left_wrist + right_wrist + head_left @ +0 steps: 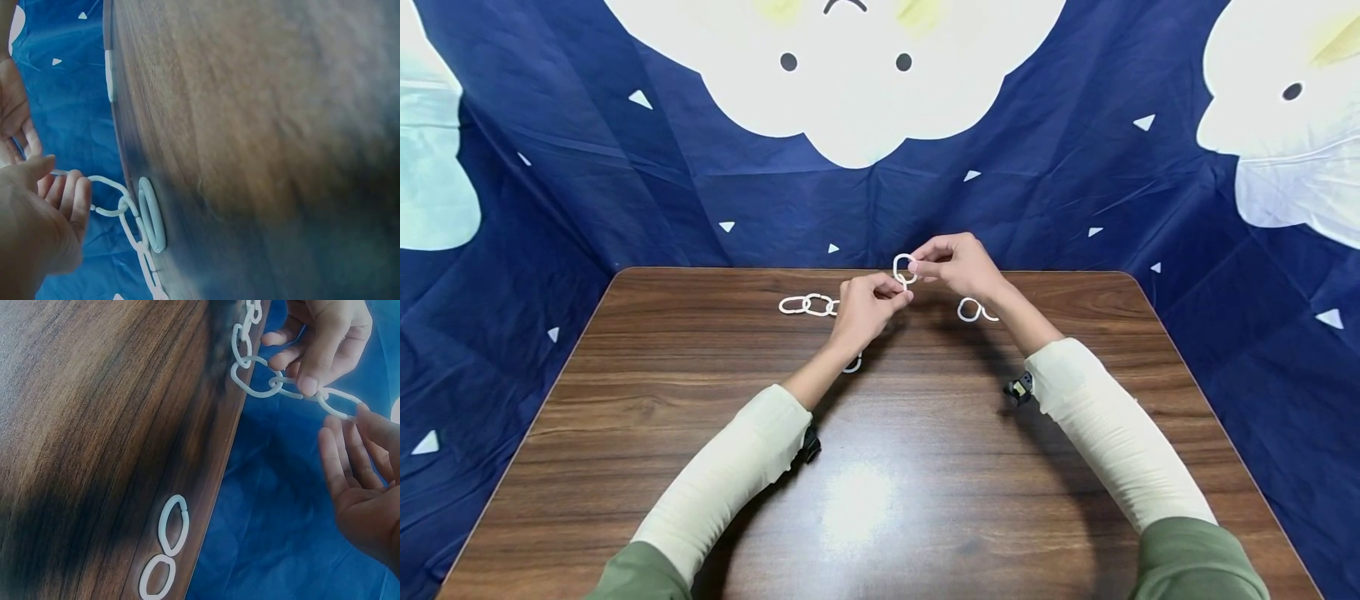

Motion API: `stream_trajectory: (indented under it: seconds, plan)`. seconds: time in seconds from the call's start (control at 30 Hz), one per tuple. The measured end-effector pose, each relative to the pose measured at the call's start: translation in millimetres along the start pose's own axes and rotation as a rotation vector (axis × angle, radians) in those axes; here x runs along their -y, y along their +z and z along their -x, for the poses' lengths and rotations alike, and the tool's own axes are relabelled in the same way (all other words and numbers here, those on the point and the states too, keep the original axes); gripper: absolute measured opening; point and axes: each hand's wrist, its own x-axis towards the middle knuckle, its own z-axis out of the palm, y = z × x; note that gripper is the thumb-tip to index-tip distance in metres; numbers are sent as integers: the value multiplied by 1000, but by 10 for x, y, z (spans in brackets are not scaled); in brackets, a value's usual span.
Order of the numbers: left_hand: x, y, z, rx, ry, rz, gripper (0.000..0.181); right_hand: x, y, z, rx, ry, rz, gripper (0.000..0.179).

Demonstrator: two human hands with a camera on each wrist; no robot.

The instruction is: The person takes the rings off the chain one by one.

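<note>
My left hand [867, 310] pinches the end link of a white plastic link chain [239, 385] between thumb and fingers. From there the chain runs down to the left onto the table, as the right wrist view shows. Another white link [331, 413] is pinched by its side between the thumb and fingers of my right hand [961, 263]. This link stands upright in the head view, its lower end hooked through the chain's end link at my left fingertips. Both hands are raised over the table's far edge, close together. The left hand hides part of the chain in the head view.
Two loose white links, one [161, 530] beside the other [144, 580], lie on the wooden table [925, 467] under my right forearm. Another loose link [160, 232] lies near my left wrist. A blue cloth [760, 200] with cloud shapes hangs behind the table.
</note>
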Motion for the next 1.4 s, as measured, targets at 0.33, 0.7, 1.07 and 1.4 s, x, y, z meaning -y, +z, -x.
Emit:
stream_trajectory:
  seconds: [0.33,0.7,1.07,1.4]
  plan:
    - [-102,-47,37,-14,-16,-18,8,-15,-18,2,-15,6,-22,19]
    - [-105,-99,17,-19,-4,-21,8,-39,-27,16,-13,42,-63,22]
    - [-94,-143,-17,-5,10,-4,8,-105,-7,22,-8,71,-141,22]
    - [-83,-184,-82,18,35,-5,7,-147,4,50,-24,84,-185,28]
